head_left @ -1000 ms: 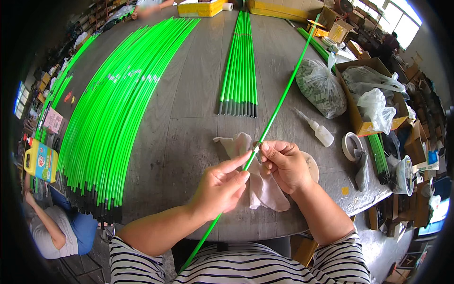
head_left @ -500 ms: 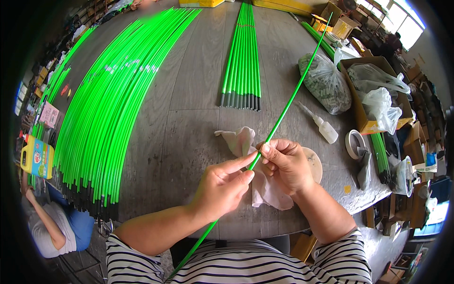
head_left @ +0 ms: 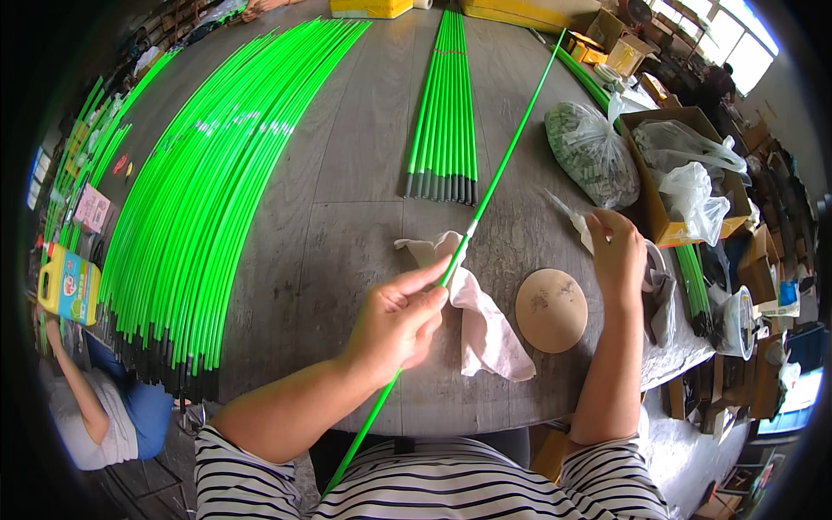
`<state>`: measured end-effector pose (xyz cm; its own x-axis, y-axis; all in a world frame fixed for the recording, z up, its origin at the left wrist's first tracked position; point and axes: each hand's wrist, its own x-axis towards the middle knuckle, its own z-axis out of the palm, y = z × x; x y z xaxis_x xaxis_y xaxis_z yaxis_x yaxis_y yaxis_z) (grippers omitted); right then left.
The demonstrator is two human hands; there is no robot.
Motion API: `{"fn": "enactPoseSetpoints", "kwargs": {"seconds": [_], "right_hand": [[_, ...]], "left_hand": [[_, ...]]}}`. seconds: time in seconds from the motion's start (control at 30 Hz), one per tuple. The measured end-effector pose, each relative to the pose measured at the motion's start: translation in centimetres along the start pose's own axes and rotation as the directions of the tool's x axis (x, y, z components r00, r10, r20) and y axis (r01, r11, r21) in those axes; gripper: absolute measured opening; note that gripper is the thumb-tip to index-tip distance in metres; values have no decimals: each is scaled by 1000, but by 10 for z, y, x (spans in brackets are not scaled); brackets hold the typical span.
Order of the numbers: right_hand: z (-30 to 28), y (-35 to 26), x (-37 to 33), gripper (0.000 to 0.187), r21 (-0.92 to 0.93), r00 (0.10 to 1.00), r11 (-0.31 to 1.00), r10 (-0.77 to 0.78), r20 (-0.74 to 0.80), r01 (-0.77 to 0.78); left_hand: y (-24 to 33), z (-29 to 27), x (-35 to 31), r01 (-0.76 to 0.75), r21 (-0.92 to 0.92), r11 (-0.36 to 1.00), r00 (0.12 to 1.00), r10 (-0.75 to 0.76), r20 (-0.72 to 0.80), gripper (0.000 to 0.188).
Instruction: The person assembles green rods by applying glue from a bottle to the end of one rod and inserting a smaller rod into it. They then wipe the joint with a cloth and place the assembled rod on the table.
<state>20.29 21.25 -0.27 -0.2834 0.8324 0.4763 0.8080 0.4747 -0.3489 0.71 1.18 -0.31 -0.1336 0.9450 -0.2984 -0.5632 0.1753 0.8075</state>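
My left hand [head_left: 399,325] pinches a thin green rod [head_left: 511,147] between thumb and fingers. The rod slants from my lap up to the far right, and a short white band [head_left: 471,229] shows on it just beyond my fingertips. Off to the right, my right hand [head_left: 620,251] closes its fingers over a white squeeze bottle [head_left: 579,224] with a thin nozzle; most of the bottle's body is hidden behind them. Between my hands lies a crumpled pale pink cloth [head_left: 490,334], next to a round tan disc [head_left: 552,310].
Many green rods with black ends [head_left: 204,191] cover the table's left side. A tied bundle [head_left: 440,130] lies at the far middle. On the right are a bag of small pieces [head_left: 592,152], a cardboard box [head_left: 663,227] and a tape roll [head_left: 656,264]. Another person [head_left: 95,407] sits at left.
My right hand has left the rod and moved right to the squeeze bottle, uncovering the disc and the rod's white band. The rod's far end has shifted left, still in my left hand.
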Motion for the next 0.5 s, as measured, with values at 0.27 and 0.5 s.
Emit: {"fn": "enactPoseSetpoints", "kwargs": {"seconds": [0.27,0.5], "right_hand": [[-1,34,4,31,-87,958,995,-29,285,57],[-11,-19,1,23,816,976,543,34,215,-199]], "left_hand": [[4,-8,6,-71,-1,997,996,71,-52,39],[4,-14,7,-77,-48,996,996,74,-54,39]]}}
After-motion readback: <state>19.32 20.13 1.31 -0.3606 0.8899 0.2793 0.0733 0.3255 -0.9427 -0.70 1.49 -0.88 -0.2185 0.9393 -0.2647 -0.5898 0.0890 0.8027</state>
